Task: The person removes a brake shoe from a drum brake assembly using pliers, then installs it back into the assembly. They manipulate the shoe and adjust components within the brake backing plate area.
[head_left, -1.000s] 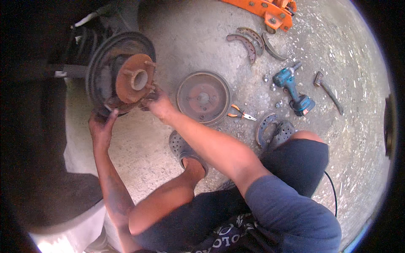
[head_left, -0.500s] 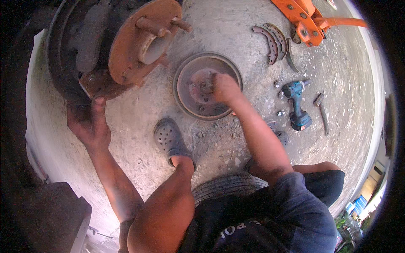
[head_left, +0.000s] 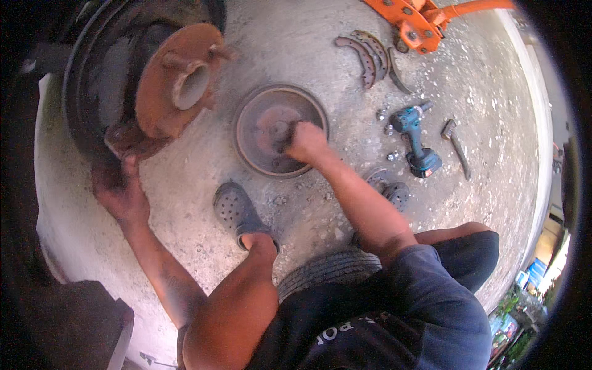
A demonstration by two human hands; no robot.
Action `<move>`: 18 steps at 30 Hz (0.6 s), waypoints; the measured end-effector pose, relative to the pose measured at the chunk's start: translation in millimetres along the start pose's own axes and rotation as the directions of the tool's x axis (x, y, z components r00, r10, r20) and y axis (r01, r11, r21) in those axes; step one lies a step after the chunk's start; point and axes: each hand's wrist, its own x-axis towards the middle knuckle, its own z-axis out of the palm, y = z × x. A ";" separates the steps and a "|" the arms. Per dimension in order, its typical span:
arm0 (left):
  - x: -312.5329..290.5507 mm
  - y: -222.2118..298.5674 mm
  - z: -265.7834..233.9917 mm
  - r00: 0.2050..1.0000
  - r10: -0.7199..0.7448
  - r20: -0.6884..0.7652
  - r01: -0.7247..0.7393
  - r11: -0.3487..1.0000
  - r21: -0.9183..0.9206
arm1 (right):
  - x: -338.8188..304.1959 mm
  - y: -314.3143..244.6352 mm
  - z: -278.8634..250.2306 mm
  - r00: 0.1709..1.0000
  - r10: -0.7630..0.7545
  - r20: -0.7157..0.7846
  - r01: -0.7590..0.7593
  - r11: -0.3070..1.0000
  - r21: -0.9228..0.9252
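Note:
A rusty wheel hub with studs stands in front of a dark brake backing plate at the upper left. My left hand grips the plate's lower edge, its thumb up against a small rusty block below the hub; the other fingers are mostly hidden behind. On the concrete floor lies a round brake drum, its flat face with holes upward. My right hand is closed over the right part of that face, near the raised middle. Whatever its fingers hold is hidden.
Several curved brake shoes lie beyond the drum, beside an orange jack. To the right are a teal cordless impact driver, some wheel nuts and a hammer. A tyre lies under me, behind my clog.
The whole view has shifted and turned slightly. My right hand has moved a little toward me over the drum face. My left hand keeps its place under the hub.

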 end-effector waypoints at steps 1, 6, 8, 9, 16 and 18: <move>-0.4 -3.7 -1.1 0.999 -0.029 0.015 0.029 0.999 -0.015 | -4.1 -6.8 2.0 0.999 -0.003 -0.039 0.005 0.998 0.056; 1.2 -18.3 -7.0 0.998 -0.023 0.065 0.023 1.000 0.003 | -17.3 -71.3 21.2 0.926 -0.344 -0.154 0.370 0.753 0.543; 0.6 -20.6 -7.6 0.999 0.030 0.046 -0.033 0.997 0.063 | -18.5 -97.7 34.0 0.916 -0.372 -0.152 0.399 0.797 0.453; 0.4 -21.1 -6.7 0.999 -0.011 0.041 0.009 0.999 0.038 | -18.7 -108.8 41.2 0.910 -0.377 -0.172 0.413 0.792 0.450; 2.0 -10.0 -3.3 0.995 -0.049 0.085 0.046 0.998 0.032 | 1.7 -141.8 74.0 0.902 -0.432 0.019 0.432 0.902 0.031; -0.2 -1.5 -6.9 0.986 -0.081 0.149 0.072 0.995 0.067 | 1.7 -139.4 75.6 0.921 -0.389 0.005 0.388 0.920 0.061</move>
